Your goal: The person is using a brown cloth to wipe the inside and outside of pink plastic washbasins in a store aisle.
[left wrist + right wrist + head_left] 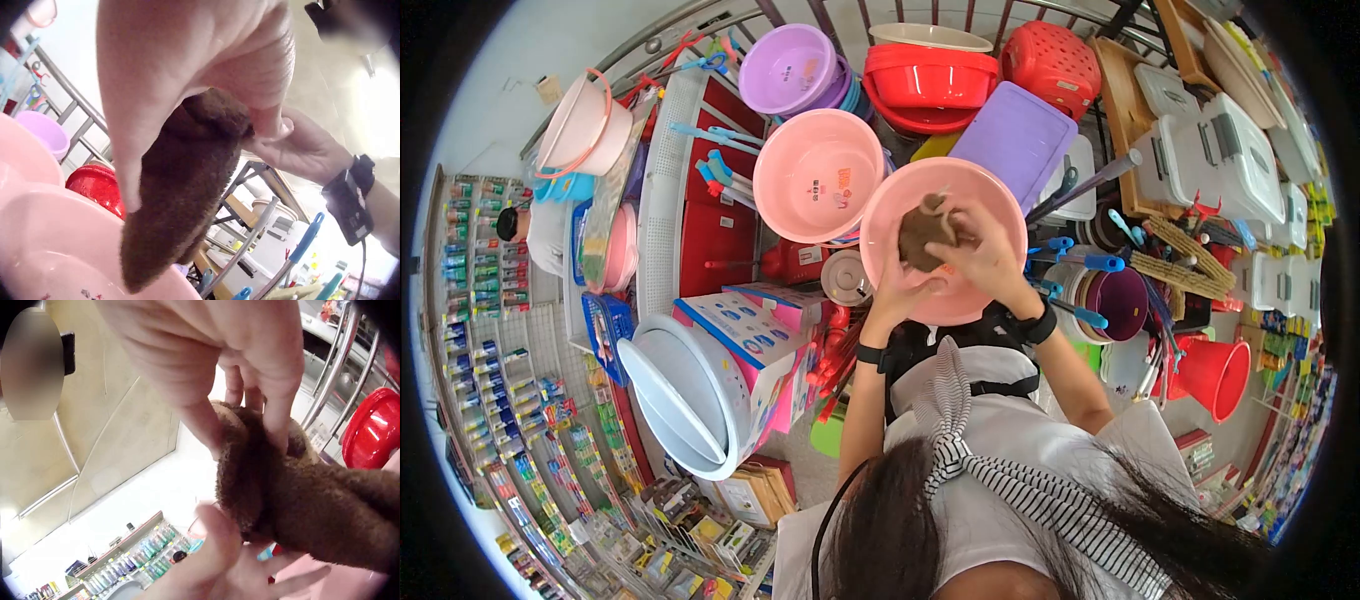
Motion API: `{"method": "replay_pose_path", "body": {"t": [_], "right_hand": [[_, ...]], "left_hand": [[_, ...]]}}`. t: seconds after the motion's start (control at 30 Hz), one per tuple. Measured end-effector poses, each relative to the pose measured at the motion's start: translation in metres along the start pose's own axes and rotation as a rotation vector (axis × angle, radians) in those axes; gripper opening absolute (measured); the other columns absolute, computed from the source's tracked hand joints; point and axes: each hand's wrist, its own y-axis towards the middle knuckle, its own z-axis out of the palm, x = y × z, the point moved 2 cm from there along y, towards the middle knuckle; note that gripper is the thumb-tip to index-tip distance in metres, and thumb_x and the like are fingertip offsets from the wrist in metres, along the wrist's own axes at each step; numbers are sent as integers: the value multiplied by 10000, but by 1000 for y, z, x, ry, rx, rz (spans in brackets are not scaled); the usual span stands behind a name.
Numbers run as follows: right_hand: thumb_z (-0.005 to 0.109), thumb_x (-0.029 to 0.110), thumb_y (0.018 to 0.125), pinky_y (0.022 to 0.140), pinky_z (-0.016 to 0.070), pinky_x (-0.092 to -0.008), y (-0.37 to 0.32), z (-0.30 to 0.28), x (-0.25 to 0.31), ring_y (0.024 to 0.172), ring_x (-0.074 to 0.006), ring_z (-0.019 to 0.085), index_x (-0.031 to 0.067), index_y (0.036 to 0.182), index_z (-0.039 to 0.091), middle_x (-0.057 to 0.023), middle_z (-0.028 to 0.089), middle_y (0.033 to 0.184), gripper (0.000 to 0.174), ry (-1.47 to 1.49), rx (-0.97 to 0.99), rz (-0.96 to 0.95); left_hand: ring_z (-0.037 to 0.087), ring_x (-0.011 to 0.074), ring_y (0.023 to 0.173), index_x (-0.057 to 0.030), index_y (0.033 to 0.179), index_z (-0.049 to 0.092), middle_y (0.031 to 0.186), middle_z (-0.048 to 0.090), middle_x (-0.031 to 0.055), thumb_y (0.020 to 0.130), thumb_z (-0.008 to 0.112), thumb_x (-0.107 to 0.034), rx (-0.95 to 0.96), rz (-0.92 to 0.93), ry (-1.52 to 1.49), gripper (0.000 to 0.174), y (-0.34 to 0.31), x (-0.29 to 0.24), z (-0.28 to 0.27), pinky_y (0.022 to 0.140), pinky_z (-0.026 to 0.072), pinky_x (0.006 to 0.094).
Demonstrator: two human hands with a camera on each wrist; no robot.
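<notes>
A piece of brown fuzzy cloth (922,238) with a tan part at its top is held up over a pink basin (880,225). My right hand (982,262) pinches the bunched upper part of the cloth between thumb and fingers. In the right wrist view, the cloth (337,509) is folded where those fingers grip it and stretches off to the right. My left hand (903,292) is at its lower side, thumb and straight fingers spread beside it. From the left wrist, the cloth (181,187) hangs down past the left hand's long straight finger.
Another pink basin (815,175) stands to the left, with purple basins (785,68) and red basins (930,85) behind. A purple lid (1020,135) leans close at the right, near blue-handled tools (1090,262). Pale blue tubs (675,390) and boxes stand at the lower left.
</notes>
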Motion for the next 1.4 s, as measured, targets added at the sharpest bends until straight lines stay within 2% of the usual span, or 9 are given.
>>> {"method": "replay_pose_path", "body": {"t": [0.17,0.4,0.47,0.57,0.7,0.87,0.97,1.1,1.4], "right_hand": [[713,86,826,861,511,-356,-7,6,-8,1024,-262,605,3,1216,545,-138,597,1144,433,-173,150,-65],[671,124,836,813,517,-380,-51,-96,-92,1023,-353,593,25,1206,557,-170,624,1101,399,-757,-24,-145],[673,173,842,812,512,-406,-66,-119,-126,994,-385,596,24,1210,545,-190,627,1082,417,-778,-85,76],[669,264,856,817,500,-452,-80,-141,-169,960,-426,606,19,1220,518,-230,632,1057,464,-817,-152,380],[665,362,858,762,489,-433,-81,-151,-221,894,-371,621,-6,1231,495,-239,628,938,551,-759,-164,494],[709,309,838,540,469,-326,-72,-162,-241,598,-176,601,7,1173,525,-107,624,730,488,-703,-201,618],[739,277,817,488,459,-300,-72,-167,-255,541,-151,585,8,1097,553,-88,625,702,430,-693,-256,542],[759,265,792,529,492,-325,-72,-160,-246,576,-183,610,4,1034,575,-98,633,712,400,-689,-334,500],[793,254,743,606,520,-355,-72,-151,-237,665,-220,644,-24,982,596,-113,648,743,416,-791,-408,408]], "left_hand": [[588,220,1126,-19,1216,602,1225,606,115,713,629,121,-204,84,348,522,-9,-16,-33,995,453,347],[582,184,1039,-47,1224,557,1131,603,77,730,616,27,-651,-231,238,503,-82,21,-121,906,467,305],[593,260,1039,-34,1212,545,1150,585,142,781,677,-125,-685,-238,283,460,-97,44,-145,927,450,354],[523,422,1138,-11,1186,597,1285,441,271,814,643,-594,-778,-705,944,694,-105,49,-148,971,415,450],[523,386,1180,96,1045,666,1236,553,292,824,543,-699,-581,-700,894,835,-96,81,-140,1004,388,408],[641,407,985,47,1113,656,1026,662,282,818,616,-568,-316,-922,915,683,-62,98,-114,890,474,433],[651,375,981,-133,1196,662,1071,673,204,688,701,-158,-235,-478,995,510,-60,129,-108,830,511,419],[662,358,950,-146,1241,631,1046,680,195,701,683,-126,-229,-293,1190,542,-50,132,-103,811,519,432],[694,266,941,-91,1103,701,986,717,166,787,707,-201,-345,-584,806,334,-47,133,-120,808,509,346]]}}
